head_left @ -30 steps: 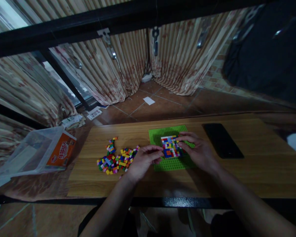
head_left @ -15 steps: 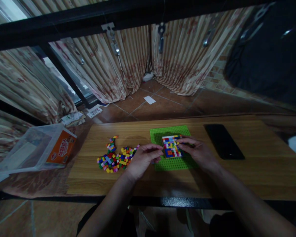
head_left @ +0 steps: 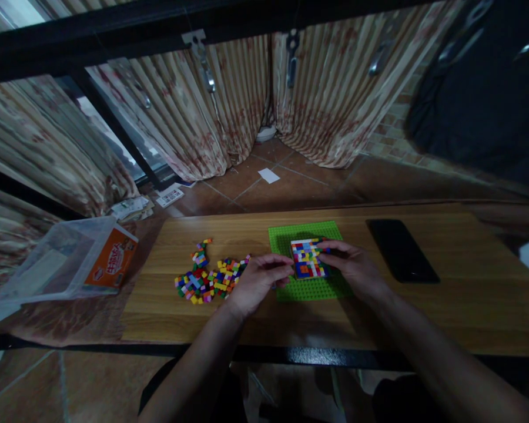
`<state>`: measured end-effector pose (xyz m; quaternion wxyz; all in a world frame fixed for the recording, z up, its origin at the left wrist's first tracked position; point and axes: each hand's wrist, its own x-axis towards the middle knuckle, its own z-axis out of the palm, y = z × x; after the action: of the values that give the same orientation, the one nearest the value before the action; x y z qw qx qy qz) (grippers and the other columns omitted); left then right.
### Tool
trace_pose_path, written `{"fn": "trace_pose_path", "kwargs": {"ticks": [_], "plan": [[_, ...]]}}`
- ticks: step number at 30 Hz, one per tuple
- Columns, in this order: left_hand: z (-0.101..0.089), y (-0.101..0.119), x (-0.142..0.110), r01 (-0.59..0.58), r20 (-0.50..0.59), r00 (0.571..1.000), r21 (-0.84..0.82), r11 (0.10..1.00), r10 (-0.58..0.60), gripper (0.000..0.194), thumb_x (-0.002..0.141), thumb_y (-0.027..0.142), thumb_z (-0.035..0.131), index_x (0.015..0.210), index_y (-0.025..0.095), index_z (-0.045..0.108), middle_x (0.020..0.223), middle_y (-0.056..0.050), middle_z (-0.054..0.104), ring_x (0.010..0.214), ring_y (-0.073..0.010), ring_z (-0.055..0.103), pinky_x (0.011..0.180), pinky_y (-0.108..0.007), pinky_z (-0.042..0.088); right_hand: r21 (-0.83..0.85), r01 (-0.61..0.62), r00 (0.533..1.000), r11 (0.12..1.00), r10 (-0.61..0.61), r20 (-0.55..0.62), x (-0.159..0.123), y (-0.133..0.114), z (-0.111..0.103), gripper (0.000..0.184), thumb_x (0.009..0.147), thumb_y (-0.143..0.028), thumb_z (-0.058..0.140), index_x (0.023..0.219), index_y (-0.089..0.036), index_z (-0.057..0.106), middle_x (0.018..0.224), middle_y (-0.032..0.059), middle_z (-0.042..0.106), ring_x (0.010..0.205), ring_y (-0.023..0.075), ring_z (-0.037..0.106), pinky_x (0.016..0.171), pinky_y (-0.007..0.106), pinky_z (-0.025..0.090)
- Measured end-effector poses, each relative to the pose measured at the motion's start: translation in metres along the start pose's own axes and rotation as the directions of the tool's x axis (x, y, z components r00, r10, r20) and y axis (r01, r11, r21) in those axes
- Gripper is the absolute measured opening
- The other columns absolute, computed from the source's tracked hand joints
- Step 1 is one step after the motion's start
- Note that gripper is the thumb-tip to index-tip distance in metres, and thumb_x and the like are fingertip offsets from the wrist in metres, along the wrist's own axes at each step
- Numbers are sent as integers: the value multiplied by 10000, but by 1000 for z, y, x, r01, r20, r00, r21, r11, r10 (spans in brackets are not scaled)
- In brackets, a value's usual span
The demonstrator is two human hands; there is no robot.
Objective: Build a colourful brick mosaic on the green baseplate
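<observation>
A green studded baseplate (head_left: 306,291) lies on the wooden table, and on it sits a rectangular panel of multicoloured toy bricks (head_left: 308,258). Just left of the panel is my left hand (head_left: 264,279). Its thumb and index finger meet in a pinch; whatever may be between them is too small to make out. My right hand (head_left: 350,261) comes from the right, thumb and fingers closed on the panel's upper right part, covering some of its edge. A pile of loose toy bricks (head_left: 207,285) spreads left of my left hand, partly hidden behind it.
Right of the baseplate lies a black phone-like slab (head_left: 402,251). A clear plastic box (head_left: 62,258) with an orange label stands beyond the table's left end. The table (head_left: 462,294) has a dark front edge. Curtains (head_left: 229,106) hang behind, and papers lie on the floor.
The view has tilted slightly. My right hand's fingers have shifted a little at the panel's upper right, showing more bricks there. My left hand keeps its pinch beside the panel.
</observation>
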<state>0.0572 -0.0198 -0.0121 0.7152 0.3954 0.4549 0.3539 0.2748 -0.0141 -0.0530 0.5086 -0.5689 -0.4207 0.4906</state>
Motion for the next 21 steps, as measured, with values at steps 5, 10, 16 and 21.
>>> {"fn": "trace_pose_path", "kwargs": {"ticks": [5, 10, 16, 21], "plan": [[3, -1, 0, -4, -2, 1000, 16, 1000, 4, 230, 661, 277, 805, 836, 145, 737, 679, -2, 652, 603, -93, 559, 616, -235, 419, -33, 45, 999, 998, -44, 12, 2, 6, 0, 303, 610, -367, 820, 866, -220, 753, 925, 35, 753, 809, 197, 687, 779, 393, 542], [5, -3, 0, -8, -8, 1000, -8, 1000, 8, 255, 653, 290, 824, 835, 135, 734, 709, -13, 671, 637, -103, 586, 650, -244, 453, -43, 109, 994, 993, -109, -1, 4, 10, 3, 257, 630, -359, 806, 842, -223, 751, 896, 30, 750, 804, 197, 679, 763, 386, 537], [2, -6, 3, -1, -4, 1000, -149, 989, 0, 306, 634, 289, 850, 859, 116, 737, 790, -51, 712, 725, -128, 653, 735, -273, 503, -207, 198, 979, 958, -205, -13, 1, 1, -2, 269, 687, -387, 772, 908, -234, 751, 1032, 58, 725, 960, 240, 664, 862, 448, 514], [3, -9, 5, -6, -2, 1000, -203, 979, 5, 315, 654, 311, 840, 873, 113, 730, 804, -61, 716, 732, -130, 664, 750, -278, 517, -416, 469, 859, 779, -512, 12, -16, -21, 0, 133, 832, -337, 663, 922, -275, 737, 1128, 51, 677, 1090, 240, 620, 965, 477, 479]]}}
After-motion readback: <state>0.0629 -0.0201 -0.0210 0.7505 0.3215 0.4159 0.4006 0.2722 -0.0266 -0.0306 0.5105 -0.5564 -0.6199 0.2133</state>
